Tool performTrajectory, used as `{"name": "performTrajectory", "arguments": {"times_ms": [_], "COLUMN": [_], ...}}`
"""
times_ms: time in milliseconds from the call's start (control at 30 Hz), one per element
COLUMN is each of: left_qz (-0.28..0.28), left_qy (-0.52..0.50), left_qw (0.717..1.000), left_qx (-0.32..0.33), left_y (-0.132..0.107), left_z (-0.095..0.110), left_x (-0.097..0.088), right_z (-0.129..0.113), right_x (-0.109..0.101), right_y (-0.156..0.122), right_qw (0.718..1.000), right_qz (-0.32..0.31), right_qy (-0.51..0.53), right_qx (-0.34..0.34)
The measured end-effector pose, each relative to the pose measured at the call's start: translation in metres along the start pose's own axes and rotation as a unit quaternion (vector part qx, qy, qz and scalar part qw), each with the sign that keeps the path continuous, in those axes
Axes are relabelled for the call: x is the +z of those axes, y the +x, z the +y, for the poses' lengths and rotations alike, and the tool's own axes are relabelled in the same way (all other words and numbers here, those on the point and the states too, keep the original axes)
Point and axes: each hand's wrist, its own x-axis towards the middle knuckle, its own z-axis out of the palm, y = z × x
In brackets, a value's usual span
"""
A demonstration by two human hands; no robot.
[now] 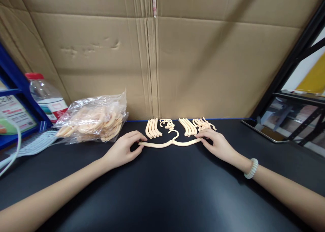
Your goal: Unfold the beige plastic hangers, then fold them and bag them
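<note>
A cream plastic clothes hanger (157,145) lies spread on the black tabletop, its two curved arms meeting below a hook (174,134). My left hand (125,148) pinches the tip of the left arm between thumb and fingers. At the opposite tip, my right hand (215,144) has its thumb and fingers closed around the right arm's end. Just behind the hanger are a row of loose hanger arms (153,128) on the left and another row of arms (188,127) on the right. Loose hooks (167,123) lie between these rows, and small cream parts (203,123) sit behind my right hand.
A clear plastic bag (93,118) of cream parts stands left, beside a pale hairbrush (38,144) and a red-capped bottle (48,100). Cardboard (203,66) walls off the back. A phone-like flat device (264,131) lies right, near a black metal rack (302,96).
</note>
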Motion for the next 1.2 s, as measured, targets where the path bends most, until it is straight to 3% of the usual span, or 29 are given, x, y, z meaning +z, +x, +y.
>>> {"name": "performTrajectory", "arguments": {"times_ms": [1200], "left_qz": [-0.01], "left_qy": [0.024], "left_qw": [1.0], "left_qx": [-0.01], "left_y": [-0.0002], "left_z": [0.0002], "left_x": [-0.0009], "right_z": [-0.0011], "right_x": [-0.0023], "right_y": [0.0006], "right_qw": [0.998], "right_qz": [-0.007], "right_qy": [-0.029], "right_qx": [0.059]}}
